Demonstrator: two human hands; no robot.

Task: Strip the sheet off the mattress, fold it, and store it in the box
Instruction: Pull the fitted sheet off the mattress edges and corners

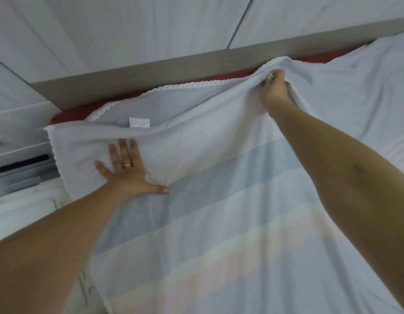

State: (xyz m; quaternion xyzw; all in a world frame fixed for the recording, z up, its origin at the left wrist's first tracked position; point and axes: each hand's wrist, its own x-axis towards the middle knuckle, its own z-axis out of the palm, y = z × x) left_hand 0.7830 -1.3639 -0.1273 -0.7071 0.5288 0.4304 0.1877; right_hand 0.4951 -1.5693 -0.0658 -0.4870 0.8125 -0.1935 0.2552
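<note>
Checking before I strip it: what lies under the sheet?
A red surface shows beyond the lace edge of the sheet, which the right hand grips. Everything else underneath is covered.

Far edge hemmed in
Grey ledge [151,74] blocks the far side; a slim red mattress [67,115] strip lies bare beside it.

On my feed both forearms [60,234] are bare, uncovered right to the frame's edge. The left hand [126,172] wears a plain gold band [127,165] on its ring finger; the right hand [275,88] wears a thin pale ring [270,75].
</note>
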